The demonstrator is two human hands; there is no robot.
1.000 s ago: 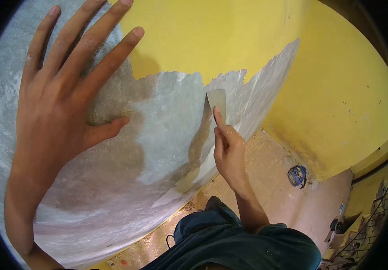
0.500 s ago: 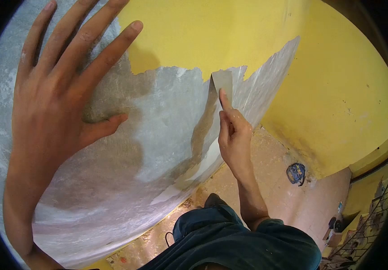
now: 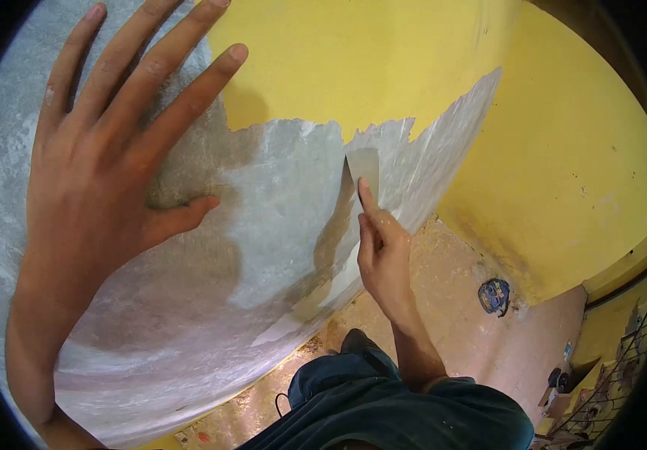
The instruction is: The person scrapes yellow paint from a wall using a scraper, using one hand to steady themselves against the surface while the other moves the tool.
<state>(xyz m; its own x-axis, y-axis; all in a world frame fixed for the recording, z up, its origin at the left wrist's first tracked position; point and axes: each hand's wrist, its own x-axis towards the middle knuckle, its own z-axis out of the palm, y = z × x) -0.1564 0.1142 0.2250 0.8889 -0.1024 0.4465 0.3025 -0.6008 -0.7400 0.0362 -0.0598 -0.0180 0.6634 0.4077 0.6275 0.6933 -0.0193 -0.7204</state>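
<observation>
My left hand (image 3: 106, 157) lies flat with spread fingers against the scraped grey part of the wall (image 3: 278, 202). My right hand (image 3: 383, 251) grips a putty knife (image 3: 363, 166), index finger stretched along the back of its blade. The blade rests on the bare plaster just below the ragged edge of the yellow paint (image 3: 353, 67).
Yellow paint covers the wall to the right and above. Dusty floor (image 3: 451, 300) with paint flakes runs along the wall's base. A small blue object (image 3: 494, 295) lies on the floor by the wall. My dark trousers (image 3: 383, 405) show at the bottom; clutter sits far right.
The putty knife went up to the paint edge half a second ago and has come back down to where it was a second ago. My left hand barely shifted.
</observation>
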